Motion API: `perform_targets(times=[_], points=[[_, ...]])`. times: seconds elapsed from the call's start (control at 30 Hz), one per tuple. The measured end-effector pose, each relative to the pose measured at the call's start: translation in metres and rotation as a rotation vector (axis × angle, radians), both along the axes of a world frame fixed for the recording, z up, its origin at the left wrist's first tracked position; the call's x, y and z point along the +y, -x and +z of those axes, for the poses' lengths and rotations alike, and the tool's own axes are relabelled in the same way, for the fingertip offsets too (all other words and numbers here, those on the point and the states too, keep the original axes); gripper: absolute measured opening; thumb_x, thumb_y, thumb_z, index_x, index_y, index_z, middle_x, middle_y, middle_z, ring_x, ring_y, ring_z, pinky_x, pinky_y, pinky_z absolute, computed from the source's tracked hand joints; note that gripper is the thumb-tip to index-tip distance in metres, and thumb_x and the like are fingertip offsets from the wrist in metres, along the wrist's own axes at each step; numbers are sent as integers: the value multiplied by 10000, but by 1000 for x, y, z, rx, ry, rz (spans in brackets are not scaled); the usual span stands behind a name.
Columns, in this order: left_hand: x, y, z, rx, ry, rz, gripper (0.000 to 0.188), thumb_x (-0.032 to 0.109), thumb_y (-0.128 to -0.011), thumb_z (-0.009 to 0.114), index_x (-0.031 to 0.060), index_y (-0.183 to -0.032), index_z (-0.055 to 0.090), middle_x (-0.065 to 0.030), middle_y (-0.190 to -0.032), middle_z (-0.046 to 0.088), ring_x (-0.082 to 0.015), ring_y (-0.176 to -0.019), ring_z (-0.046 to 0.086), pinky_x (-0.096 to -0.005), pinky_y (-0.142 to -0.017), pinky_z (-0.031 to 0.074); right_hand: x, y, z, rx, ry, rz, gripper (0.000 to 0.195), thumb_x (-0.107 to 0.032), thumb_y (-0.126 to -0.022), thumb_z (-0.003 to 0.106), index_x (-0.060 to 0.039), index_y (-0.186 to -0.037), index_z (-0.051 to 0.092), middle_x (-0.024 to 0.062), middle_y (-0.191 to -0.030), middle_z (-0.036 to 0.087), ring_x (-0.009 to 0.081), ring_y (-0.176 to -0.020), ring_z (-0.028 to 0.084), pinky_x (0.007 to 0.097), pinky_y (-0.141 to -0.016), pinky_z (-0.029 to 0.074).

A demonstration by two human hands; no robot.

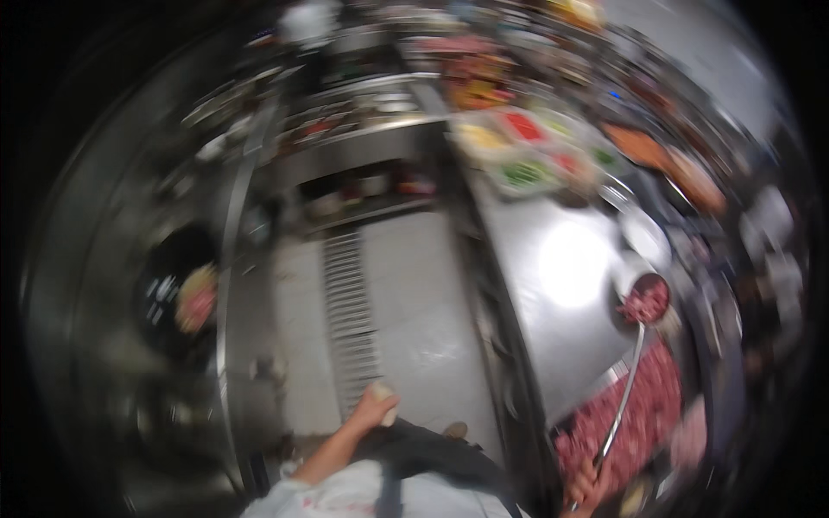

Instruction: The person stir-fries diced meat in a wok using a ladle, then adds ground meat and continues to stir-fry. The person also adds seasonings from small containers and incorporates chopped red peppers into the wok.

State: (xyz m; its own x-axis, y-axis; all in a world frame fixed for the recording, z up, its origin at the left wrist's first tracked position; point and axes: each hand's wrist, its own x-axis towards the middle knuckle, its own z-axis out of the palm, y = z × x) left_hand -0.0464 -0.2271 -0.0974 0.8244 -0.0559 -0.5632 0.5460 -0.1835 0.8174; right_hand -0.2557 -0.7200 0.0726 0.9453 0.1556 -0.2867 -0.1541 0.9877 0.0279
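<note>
My right hand (pixel 586 485), at the lower right, grips the handle of a long metal ladle (pixel 625 398). The ladle's far end reaches a round container of red raw meat pieces (pixel 647 298). Beneath the handle a large heap of raw meat strips (pixel 628 414) lies in what looks like a metal tray. My left hand (pixel 375 406) is over the floor in front of my body, closed around a pale object (pixel 384 398), possibly a cloth; blur hides its exact kind.
A steel counter (pixel 537 259) runs along the right, bearing plastic tubs of cut vegetables (pixel 524 175) and a white bowl (pixel 644 239). A drain grate (pixel 350 291) crosses the tiled floor. On the left stand another steel counter and a black wok (pixel 171 291) with food. Shelving is ahead.
</note>
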Motion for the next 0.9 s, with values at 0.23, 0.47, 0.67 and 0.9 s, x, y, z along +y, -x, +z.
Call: perform_targets(times=[0.23, 0.47, 0.67, 0.9], points=[[92, -11, 51, -113, 428, 764, 410, 317, -935, 700, 47, -1213, 567, -69, -1014, 637, -176, -912, 639, -346, -778, 535, 185, -214, 82, 26, 100, 643, 385, -505, -1061, 388, -157, -1142, 531, -18, -695, 422, 100, -448, 333, 242, -367, 277], [199, -64, 93, -360, 882, 1144, 462, 516, -1022, 504, 104, -1230, 526, -90, -1055, 618, -225, -923, 608, -378, -780, 492, 442, -388, 127, -344, 966, 1238, 626, -216, -1049, 513, -249, -1609, 235, -12, -675, 406, 68, -441, 335, 234, -380, 306], [265, -126, 122, -440, 921, 1220, 581, 646, -1008, 397, 125, -1244, 499, -98, -1095, 616, -233, -991, 605, -406, -828, 499, 580, -454, 101, -887, 1433, 1319, 665, -131, -1023, 558, -206, -1606, 246, -38, -665, 450, 57, -450, 379, 225, -405, 323], [280, -177, 124, -341, 980, 1440, 665, 728, -973, 353, 140, -1238, 515, -91, -1120, 633, -254, -1011, 609, -464, -862, 499, 613, -553, 109, -1587, 1785, 1133, 609, -187, -1005, 586, -197, -1568, 354, 98, -665, 587, 190, -562, 567, 330, -616, 496]])
